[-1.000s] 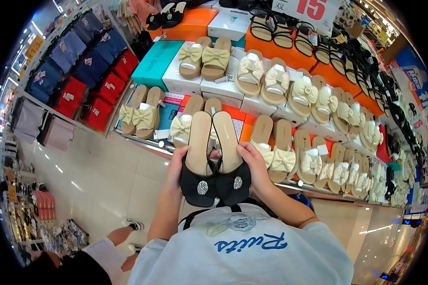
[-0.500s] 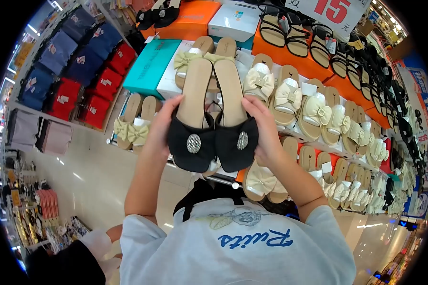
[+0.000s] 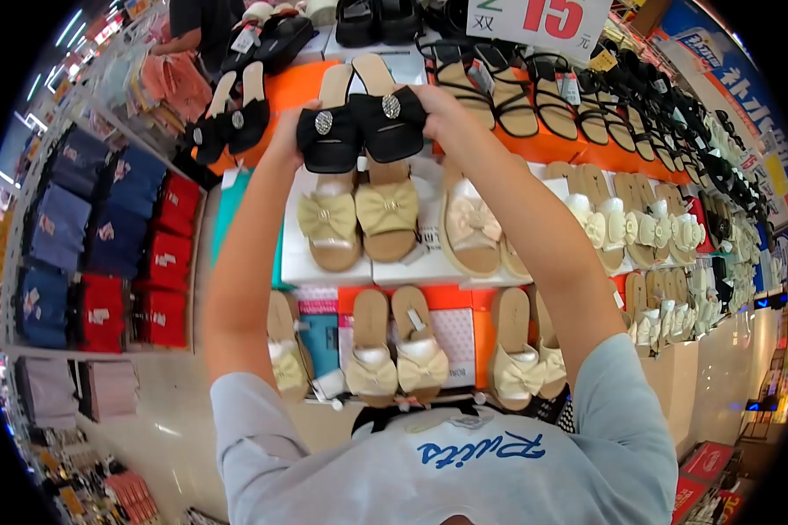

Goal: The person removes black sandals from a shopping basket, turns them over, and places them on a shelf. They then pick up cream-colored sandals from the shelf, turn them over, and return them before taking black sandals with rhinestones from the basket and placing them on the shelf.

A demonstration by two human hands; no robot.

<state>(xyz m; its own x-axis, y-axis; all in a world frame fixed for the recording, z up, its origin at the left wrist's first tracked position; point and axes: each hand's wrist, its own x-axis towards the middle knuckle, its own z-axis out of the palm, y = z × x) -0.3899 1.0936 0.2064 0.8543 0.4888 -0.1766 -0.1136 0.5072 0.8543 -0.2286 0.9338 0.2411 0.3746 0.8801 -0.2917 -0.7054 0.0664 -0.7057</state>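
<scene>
A pair of black bow slide sandals (image 3: 387, 124) with sparkling oval ornaments and beige insoles is held out at arm's length, side by side. My left hand (image 3: 287, 138) is closed on the outer side of the left slide. On the opposite side, my right hand (image 3: 435, 108) grips the right slide near its bow. The pair overlaps the orange box (image 3: 299, 85) and the upper shelf in this view. Just below them sit pale yellow bow slides (image 3: 389, 210) on white boxes (image 3: 311, 262). Another black ornamented pair (image 3: 247, 122) stands to the left of my left hand.
Black strappy sandals (image 3: 556, 96) line the orange boxes at right, under a price sign (image 3: 543, 24). Cream bow slides (image 3: 418, 354) fill the lower tier. Folded blue and red clothes (image 3: 162, 254) are racked at left. Another person (image 3: 203, 31) stands at the back left.
Both hands have moved forward and up with the black slides, from near my body to over the upper display. The view has shifted, and more of the back shelf shows.
</scene>
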